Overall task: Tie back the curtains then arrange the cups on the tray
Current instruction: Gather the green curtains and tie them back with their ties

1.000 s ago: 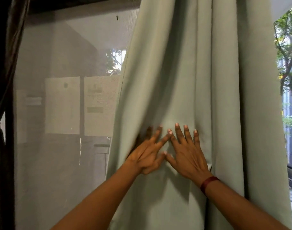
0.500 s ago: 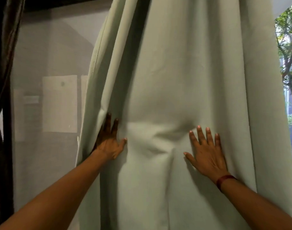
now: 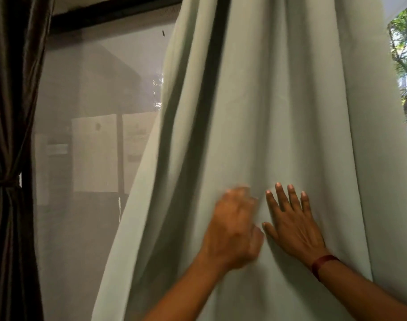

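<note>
A pale green curtain (image 3: 279, 112) hangs in folds across the middle and right of the view. My right hand (image 3: 292, 225) lies flat against it with fingers spread and a red band on the wrist. Just to its left, my left hand (image 3: 232, 228) is blurred by motion, its fingers curled into a bunched fold of the green cloth, almost touching the right thumb. At the far left hangs a dark brown curtain (image 3: 10, 89), cinched by a tieback (image 3: 6, 181). No cups or tray are in view.
A grey mesh screen (image 3: 87, 158) fills the window between the two curtains, under a dark frame bar (image 3: 110, 15). A thin white cord (image 3: 119, 207) hangs by the green curtain's left edge. Trees (image 3: 406, 66) show outside at the right.
My left hand swept right from the green curtain's left edge, bunching cloth up against my right hand. The curtain's edge pulled right, baring more mesh screen. My right hand stayed flat on the cloth.
</note>
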